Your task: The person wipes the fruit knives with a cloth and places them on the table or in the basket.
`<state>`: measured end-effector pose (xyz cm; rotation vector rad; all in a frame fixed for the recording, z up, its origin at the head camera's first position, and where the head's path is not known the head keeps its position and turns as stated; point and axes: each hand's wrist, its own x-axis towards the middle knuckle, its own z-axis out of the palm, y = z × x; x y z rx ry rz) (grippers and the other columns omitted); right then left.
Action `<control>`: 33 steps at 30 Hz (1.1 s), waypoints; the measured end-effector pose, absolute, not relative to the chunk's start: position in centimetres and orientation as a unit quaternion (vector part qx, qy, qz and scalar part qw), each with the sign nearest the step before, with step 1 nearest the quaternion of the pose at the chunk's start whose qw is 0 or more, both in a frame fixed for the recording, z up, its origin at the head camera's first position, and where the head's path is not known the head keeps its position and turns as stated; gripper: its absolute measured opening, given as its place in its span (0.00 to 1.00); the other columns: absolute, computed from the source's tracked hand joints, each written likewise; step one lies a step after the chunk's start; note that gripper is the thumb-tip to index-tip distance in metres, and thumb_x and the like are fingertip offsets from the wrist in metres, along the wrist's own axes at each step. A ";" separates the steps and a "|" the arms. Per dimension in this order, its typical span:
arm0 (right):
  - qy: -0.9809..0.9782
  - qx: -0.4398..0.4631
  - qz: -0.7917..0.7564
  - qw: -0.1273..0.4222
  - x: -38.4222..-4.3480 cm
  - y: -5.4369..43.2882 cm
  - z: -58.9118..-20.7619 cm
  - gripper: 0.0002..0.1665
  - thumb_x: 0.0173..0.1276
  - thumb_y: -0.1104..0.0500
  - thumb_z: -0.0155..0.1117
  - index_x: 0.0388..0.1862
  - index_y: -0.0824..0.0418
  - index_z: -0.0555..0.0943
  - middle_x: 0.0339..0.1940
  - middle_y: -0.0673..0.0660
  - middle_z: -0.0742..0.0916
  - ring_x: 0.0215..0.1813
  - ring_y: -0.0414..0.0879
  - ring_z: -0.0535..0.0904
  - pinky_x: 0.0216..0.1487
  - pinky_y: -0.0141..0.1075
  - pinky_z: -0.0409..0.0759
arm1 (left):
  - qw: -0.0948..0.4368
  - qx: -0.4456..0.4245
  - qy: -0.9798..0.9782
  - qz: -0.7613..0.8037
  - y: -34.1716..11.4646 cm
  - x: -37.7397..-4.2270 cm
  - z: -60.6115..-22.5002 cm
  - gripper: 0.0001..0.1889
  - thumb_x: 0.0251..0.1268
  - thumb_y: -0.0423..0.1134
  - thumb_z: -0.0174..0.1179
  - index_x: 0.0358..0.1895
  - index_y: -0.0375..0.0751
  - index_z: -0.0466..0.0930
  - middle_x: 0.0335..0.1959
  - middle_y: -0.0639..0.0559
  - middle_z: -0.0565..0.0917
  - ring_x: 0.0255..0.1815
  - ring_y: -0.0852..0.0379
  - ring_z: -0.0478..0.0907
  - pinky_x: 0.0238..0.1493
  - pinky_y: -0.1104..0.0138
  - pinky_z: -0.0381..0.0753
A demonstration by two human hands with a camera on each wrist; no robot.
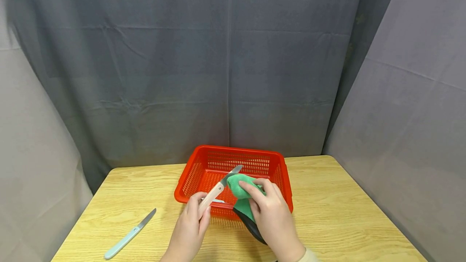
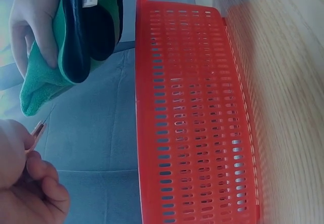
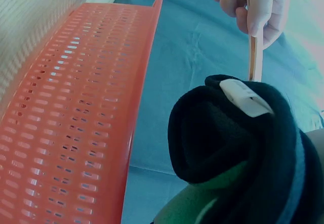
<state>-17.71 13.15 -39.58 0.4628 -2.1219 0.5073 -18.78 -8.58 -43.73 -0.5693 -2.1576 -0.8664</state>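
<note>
Left hand point(image 1: 188, 227) bare, wrist also bare as far as it shows. Right hand point(image 1: 272, 210) bare, pale cream sleeve point(image 1: 308, 256) past the wrist; only a small plain bit in head view, rest cut off by bottom edge.

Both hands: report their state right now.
Left hand: closed, holding a slim, beige-handled metal knife.
Right hand: closed, holding a folded green-and-black plush cloth.

The cloth point(image 1: 236, 187) is green and black, the basket point(image 1: 236, 147) red. The held knife point(image 1: 212, 198) has a cream handle, the other knife point(image 1: 130, 234) pale blue. Yellowish grain patterns the surface point(image 1: 346, 213); the curtain point(image 1: 153, 72) is dark grey.
</note>
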 end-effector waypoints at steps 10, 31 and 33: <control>-0.861 0.193 0.204 0.424 -17.7 12.9 -39.9 0.34 0.52 0.73 0.79 0.55 0.45 0.88 0.48 0.55 0.84 0.46 0.50 0.81 0.39 0.38 0.87 | 0.356 -0.223 -0.843 -0.336 -8.5 -18.7 -43.7 0.20 0.62 0.26 0.67 0.55 0.37 0.74 0.37 0.54 0.79 0.33 0.64 0.72 0.35 0.66 0.79; -0.863 0.176 0.206 0.426 -18.4 13.2 -40.3 0.33 0.51 0.73 0.80 0.54 0.46 0.88 0.47 0.55 0.84 0.41 0.49 0.80 0.37 0.37 0.86 | 0.360 -0.249 -0.837 -0.328 -8.7 -18.7 -43.8 0.18 0.62 0.26 0.66 0.54 0.39 0.74 0.41 0.54 0.80 0.35 0.65 0.73 0.36 0.66 0.80; -0.860 0.173 0.204 0.434 -18.5 13.3 -40.3 0.34 0.51 0.74 0.79 0.54 0.47 0.88 0.46 0.55 0.84 0.41 0.50 0.80 0.36 0.38 0.85 | 0.361 -0.251 -0.836 -0.329 -8.7 -18.7 -43.8 0.19 0.61 0.26 0.66 0.54 0.39 0.74 0.41 0.54 0.79 0.35 0.65 0.73 0.36 0.66 0.80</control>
